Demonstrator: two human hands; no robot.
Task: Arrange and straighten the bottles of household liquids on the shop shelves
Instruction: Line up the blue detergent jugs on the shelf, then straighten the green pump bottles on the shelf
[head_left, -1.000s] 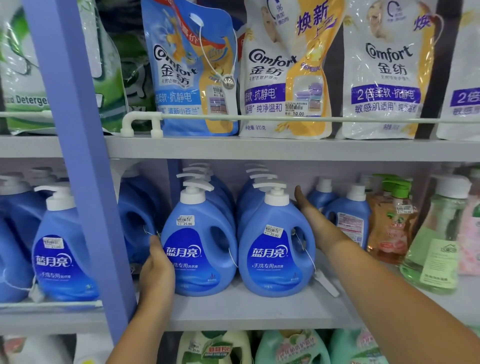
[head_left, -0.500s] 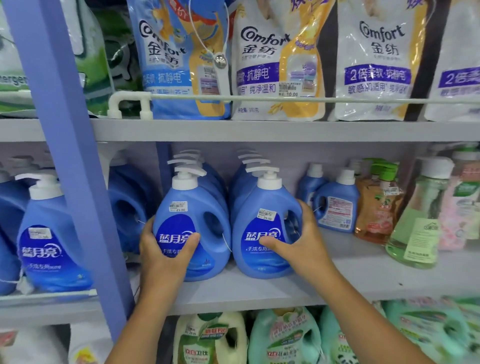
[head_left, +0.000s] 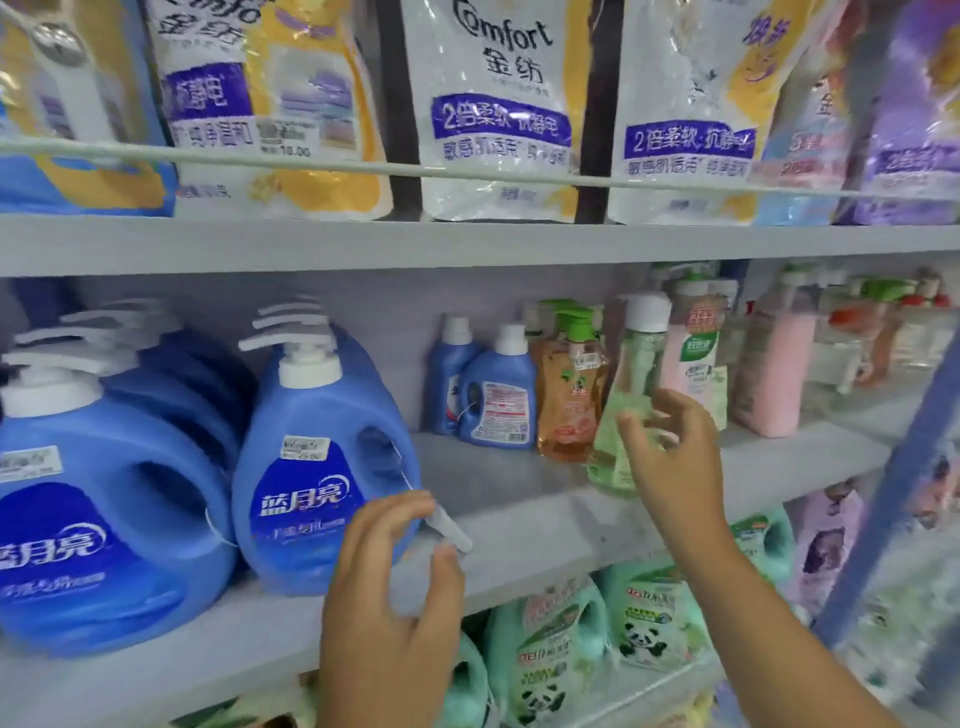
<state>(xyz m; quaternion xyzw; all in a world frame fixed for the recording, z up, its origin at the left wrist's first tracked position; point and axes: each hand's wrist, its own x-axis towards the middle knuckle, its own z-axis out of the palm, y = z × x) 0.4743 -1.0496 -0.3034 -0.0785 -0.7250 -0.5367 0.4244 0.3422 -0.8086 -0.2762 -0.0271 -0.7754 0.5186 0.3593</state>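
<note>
bottles of household liquids stand on the middle shelf (head_left: 519, 525): two big blue jugs at the left, the right jug (head_left: 322, 467) upright. left hand (head_left: 395, 587) hovers loosely curled, holding nothing, just beside that jug's tag. right hand (head_left: 675, 462), fingers spread, reaches at the pale green bottle (head_left: 628, 395) farther right.

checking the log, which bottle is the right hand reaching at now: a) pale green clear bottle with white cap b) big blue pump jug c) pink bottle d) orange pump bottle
a: the right hand, fingers spread, is at the pale green bottle, between the orange pump bottle and the pink bottle.
</note>
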